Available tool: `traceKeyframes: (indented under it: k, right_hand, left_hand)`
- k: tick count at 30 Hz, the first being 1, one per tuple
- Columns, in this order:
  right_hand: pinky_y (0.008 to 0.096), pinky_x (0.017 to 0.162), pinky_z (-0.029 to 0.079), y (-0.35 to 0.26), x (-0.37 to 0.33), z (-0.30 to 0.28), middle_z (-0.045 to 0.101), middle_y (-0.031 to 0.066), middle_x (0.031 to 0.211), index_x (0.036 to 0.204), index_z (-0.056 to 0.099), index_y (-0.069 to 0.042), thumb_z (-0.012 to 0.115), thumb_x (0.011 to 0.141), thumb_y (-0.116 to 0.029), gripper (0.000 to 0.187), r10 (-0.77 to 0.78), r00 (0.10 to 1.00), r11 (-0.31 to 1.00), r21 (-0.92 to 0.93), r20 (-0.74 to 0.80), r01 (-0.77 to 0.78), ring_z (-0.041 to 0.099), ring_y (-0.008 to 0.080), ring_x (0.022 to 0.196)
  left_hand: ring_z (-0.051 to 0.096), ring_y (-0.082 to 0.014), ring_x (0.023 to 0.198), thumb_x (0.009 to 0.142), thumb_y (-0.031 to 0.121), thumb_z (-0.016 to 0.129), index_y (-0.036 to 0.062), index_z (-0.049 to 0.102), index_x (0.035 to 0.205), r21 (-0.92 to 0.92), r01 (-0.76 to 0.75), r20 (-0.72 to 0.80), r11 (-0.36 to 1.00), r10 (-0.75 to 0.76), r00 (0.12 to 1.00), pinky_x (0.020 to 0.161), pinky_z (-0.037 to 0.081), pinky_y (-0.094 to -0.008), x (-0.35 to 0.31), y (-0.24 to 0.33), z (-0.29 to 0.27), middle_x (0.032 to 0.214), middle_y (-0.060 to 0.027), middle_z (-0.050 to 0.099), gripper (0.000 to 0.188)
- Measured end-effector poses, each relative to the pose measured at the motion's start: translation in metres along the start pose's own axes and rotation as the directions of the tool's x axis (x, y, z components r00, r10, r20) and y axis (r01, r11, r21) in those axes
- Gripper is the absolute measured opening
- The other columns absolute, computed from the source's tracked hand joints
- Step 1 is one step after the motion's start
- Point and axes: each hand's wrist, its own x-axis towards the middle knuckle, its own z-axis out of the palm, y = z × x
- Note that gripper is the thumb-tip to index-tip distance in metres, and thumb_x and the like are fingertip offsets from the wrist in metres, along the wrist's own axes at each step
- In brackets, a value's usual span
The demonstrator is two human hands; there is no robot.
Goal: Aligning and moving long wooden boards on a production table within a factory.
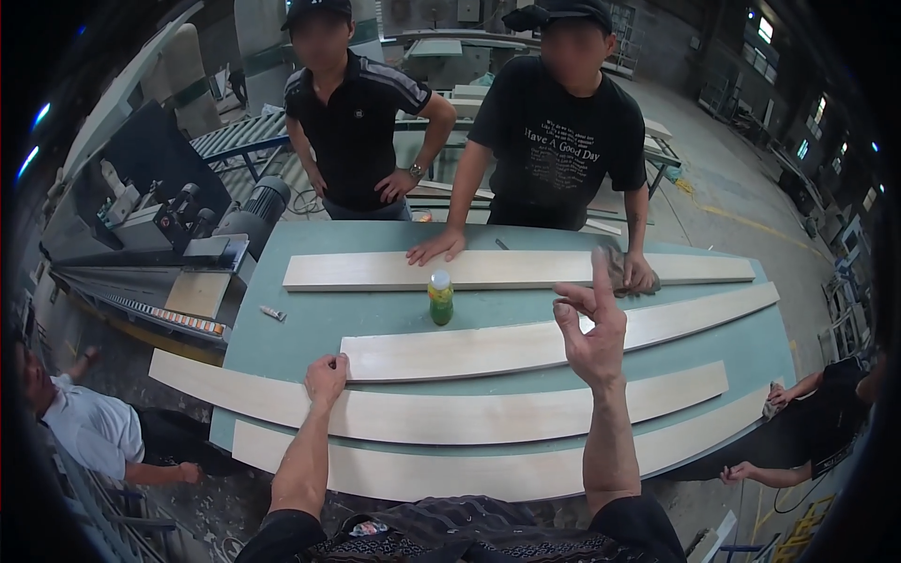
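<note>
Four pale wooden boards lie side by side on a green-topped table (246, 324). My left hand (327, 380) is closed at the left end of the second board from the far side (450, 355), its curled fingertips against the end. Raised above that board's right half, my right hand (595, 342) holds nothing; its index finger points up and the others are apart and partly bent. Farther back lies another board (361, 272), with a green bottle (440, 300) with a pale cap upright in front of it. Nearer me are a third board (422, 418) and a fourth (413, 472).
Across the table, one person (361, 131) stands hands on hips; another (563, 141) leans on the far board with a cloth (621, 274). More people stand at the left (94, 427) and right (826, 422). A small tube (272, 312) lies near machinery (202, 249).
</note>
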Motion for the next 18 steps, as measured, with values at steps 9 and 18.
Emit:
traceKeyframes:
  k: [9,18]
  right_hand:
    - [0.0309,0.088,0.062,-0.030,0.080,-0.006,0.078,0.0156,0.111,0.165,0.027,-0.002,0.062,0.104,-0.008,0.070,-0.050,0.999,0.993,0.104,-0.012,0.051,0.077,0.0201,0.095]
    - [0.0280,0.092,0.056,0.049,-0.006,0.001,0.078,0.0122,0.113,0.144,0.061,0.001,0.061,0.104,-0.002,0.041,0.053,0.998,0.991,0.120,0.037,-0.057,0.071,0.0142,0.097]
  left_hand:
    - [0.073,-0.0406,0.095,0.093,0.052,0.062,0.0081,0.080,0.103,0.084,-0.025,0.055,0.996,0.020,0.998,0.085,0.056,-0.0477,0.001,-0.006,0.001,0.097,-0.0186,0.077,0.048]
    - [0.070,-0.0442,0.093,0.097,0.052,0.058,0.0071,0.078,0.098,0.039,0.003,0.030,0.999,-0.005,1.000,0.084,0.054,-0.0496,0.008,-0.013,0.009,0.096,-0.0201,0.076,0.049]
